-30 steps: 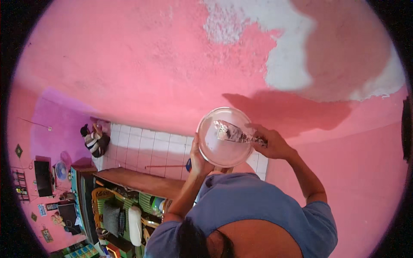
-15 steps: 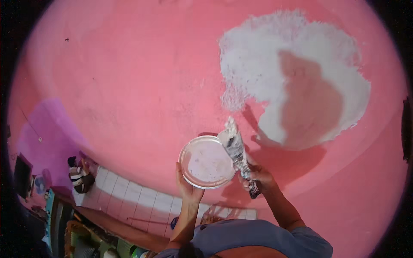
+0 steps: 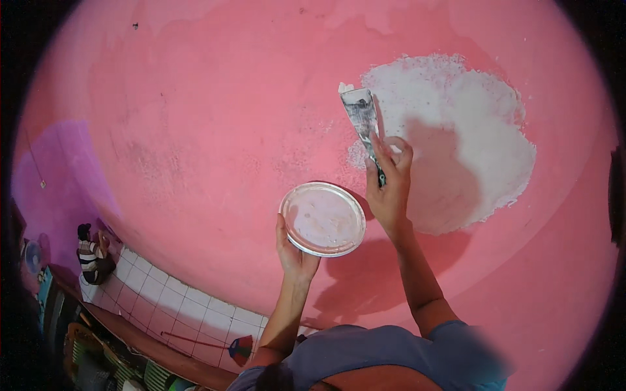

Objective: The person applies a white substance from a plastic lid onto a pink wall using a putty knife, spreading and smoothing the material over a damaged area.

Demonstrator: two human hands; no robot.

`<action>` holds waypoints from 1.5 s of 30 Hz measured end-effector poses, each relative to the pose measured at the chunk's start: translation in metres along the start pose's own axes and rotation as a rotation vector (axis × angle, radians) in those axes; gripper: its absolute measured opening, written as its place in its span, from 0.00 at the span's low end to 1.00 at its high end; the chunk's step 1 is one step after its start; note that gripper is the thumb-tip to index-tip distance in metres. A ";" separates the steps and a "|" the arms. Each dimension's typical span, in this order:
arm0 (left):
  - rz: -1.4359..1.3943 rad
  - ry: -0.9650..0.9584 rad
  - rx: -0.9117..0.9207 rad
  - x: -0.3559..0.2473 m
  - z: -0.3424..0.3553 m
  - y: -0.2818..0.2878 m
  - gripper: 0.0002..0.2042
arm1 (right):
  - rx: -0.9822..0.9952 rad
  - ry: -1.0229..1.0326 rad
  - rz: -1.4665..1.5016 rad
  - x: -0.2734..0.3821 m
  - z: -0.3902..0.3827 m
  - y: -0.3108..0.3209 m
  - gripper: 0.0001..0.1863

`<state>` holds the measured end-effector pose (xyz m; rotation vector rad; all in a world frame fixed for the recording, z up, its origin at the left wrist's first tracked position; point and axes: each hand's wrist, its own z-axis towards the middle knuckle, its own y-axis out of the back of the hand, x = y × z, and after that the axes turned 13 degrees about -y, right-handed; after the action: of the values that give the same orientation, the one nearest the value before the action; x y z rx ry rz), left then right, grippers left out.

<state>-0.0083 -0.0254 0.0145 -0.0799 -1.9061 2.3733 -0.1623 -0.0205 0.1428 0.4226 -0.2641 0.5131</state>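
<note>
A round pale lid (image 3: 324,220) with a raised rim, smeared with whitish paste, rests in my left hand (image 3: 297,254), whose fingers hold its lower left edge from beneath. My right hand (image 3: 391,182) grips the handle of a putty knife (image 3: 362,117), with its wide blade pointing up. White paste sits along the blade's top edge. The blade is at the pink wall (image 3: 222,104), by the left border of a large white filler patch (image 3: 482,111); whether it touches the wall I cannot tell. My arm's shadow falls over the patch.
At the far left, a person in a striped shirt (image 3: 91,254) squats on white floor tiles (image 3: 153,287) by the purple wall section (image 3: 59,163). A broom (image 3: 240,350) lies on the tiles. A fan (image 3: 32,256) and furniture (image 3: 85,345) stand at lower left.
My right hand has raised the putty knife from beside the lid to the patch's left edge. The lid has shifted slightly up and right. The view has also shifted.
</note>
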 end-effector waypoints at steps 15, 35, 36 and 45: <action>0.001 0.002 -0.021 -0.004 0.004 0.000 0.26 | -0.085 -0.066 -0.454 0.007 0.016 -0.009 0.27; -0.049 0.066 -0.060 0.001 0.016 0.008 0.25 | 0.073 -0.131 -0.388 -0.024 -0.002 -0.040 0.26; -0.044 0.059 -0.050 0.002 0.015 0.009 0.25 | 0.072 -0.137 -0.319 -0.025 -0.007 -0.038 0.25; 0.004 0.028 -0.070 0.000 0.014 0.002 0.26 | 0.467 -0.272 -0.278 0.025 -0.012 0.018 0.26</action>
<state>-0.0097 -0.0394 0.0161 -0.1215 -1.9786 2.2954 -0.1491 0.0093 0.1466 0.9728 -0.3416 0.2378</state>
